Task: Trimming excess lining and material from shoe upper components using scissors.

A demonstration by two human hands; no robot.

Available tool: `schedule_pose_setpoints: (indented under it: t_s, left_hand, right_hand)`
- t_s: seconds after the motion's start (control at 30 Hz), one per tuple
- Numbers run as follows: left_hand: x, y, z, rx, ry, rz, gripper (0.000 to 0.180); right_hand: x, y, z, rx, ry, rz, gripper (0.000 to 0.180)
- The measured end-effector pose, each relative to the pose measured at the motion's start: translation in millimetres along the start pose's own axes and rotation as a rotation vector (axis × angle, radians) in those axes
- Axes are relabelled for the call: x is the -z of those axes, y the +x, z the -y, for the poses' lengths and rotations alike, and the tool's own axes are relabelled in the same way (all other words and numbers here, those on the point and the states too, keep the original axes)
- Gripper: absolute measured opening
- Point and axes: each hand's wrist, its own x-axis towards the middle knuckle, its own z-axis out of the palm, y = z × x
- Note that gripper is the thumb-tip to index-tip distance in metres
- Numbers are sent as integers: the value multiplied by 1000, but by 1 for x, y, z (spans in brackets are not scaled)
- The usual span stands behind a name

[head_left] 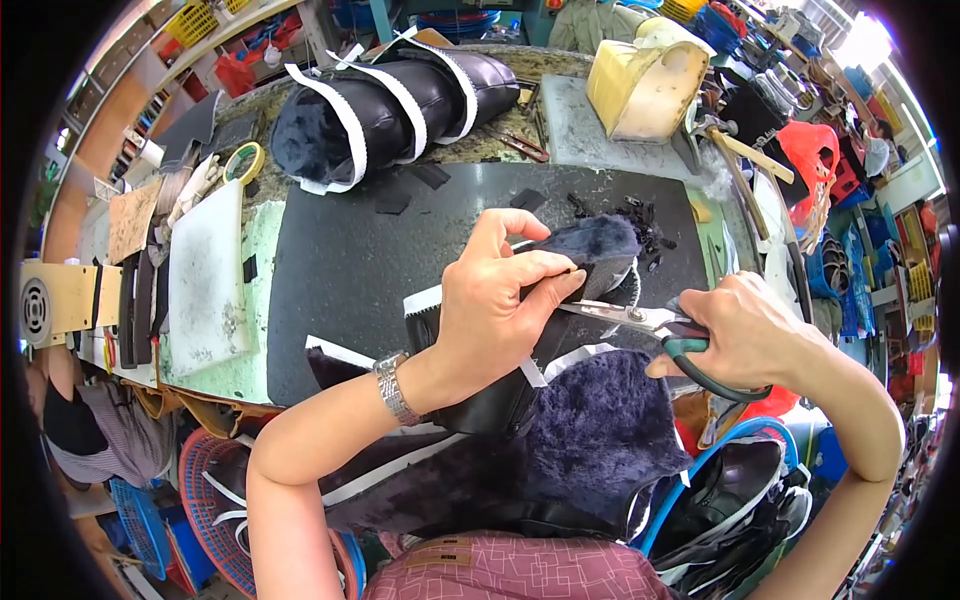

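My left hand (500,295) pinches the edge of a black, fur-lined boot upper (604,420) between thumb and fingers, over the middle of the dark work mat (350,260). White strips run along parts of its edges, and its lower part hangs toward my lap. My right hand (745,330) is closed around the dark green handles of a pair of scissors (637,315). Their blades point left, with the tips close by my left thumb at the material. Exactly what lies between the blades is hard to see.
Several black boot uppers (440,95) with white strips lie together at the back. A yellowish block (648,80) and a hammer (750,155) stand back right. Black scraps (650,225) litter the mat. Baskets (215,500) flank my lap; a white board (207,280) lies left.
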Motion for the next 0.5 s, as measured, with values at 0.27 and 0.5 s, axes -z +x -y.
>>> schedule_pose_setpoints:
  t_s: [0.27, 0.5]
  left_hand:
    - [-3, 1, 17, 97, -74, -37, 19]
    - [82, -13, 35, 500, -8, 717, 45]
  right_hand:
    - [-24, 0, -9, -12, 111, -35, 59]
    - [-40, 5, -45, -377, 941, -96, 51]
